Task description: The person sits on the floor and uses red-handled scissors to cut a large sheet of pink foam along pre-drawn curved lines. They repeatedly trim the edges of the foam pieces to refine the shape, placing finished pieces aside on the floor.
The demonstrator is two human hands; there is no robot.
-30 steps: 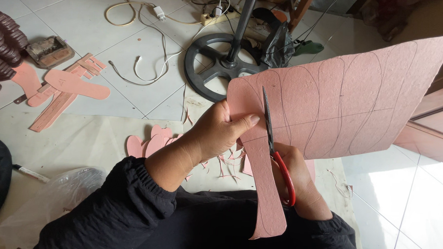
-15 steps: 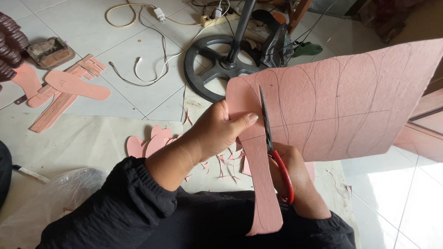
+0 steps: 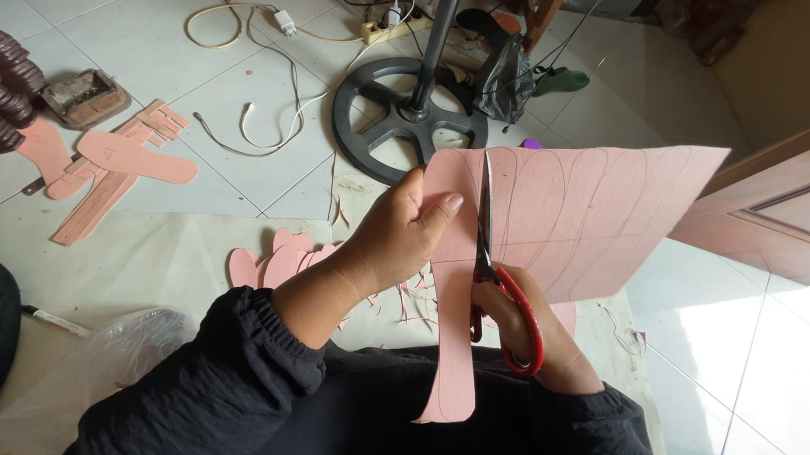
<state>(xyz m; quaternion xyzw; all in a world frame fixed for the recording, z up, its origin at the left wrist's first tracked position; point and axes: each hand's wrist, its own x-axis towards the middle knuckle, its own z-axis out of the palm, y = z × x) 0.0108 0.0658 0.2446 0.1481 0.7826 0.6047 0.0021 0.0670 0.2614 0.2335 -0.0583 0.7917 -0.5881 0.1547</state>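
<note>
Sheet: a pink sheet point(image 3: 594, 216) was held up above the tiled floor point(image 3: 248, 87), its long axis running left to right and rising slightly to the right, with curved outlines drawn across it.
Cut strip: a long pink strip point(image 3: 450, 355) hung from the sheet's left end, pointing down toward the person's lap.
Scissors: red-handled scissors point(image 3: 489, 257) stood nearly upright, blades pointing away from the person and up into the sheet.
Left grip: the left hand point(image 3: 405, 232) was pinched shut on the sheet's left edge, thumb on top.
Right grip: the right hand point(image 3: 531, 335) was closed through the scissor handles; the blades were almost together.
Cut shapes: pink sole-shaped pieces point(image 3: 125, 155) lay far left on the floor, more pink pieces point(image 3: 274, 259) near the left forearm.
Package: a clear plastic bag point(image 3: 122, 352) lay crumpled at lower left.
Fan base: a dark round stand point(image 3: 409, 120) was beyond the sheet.
</note>
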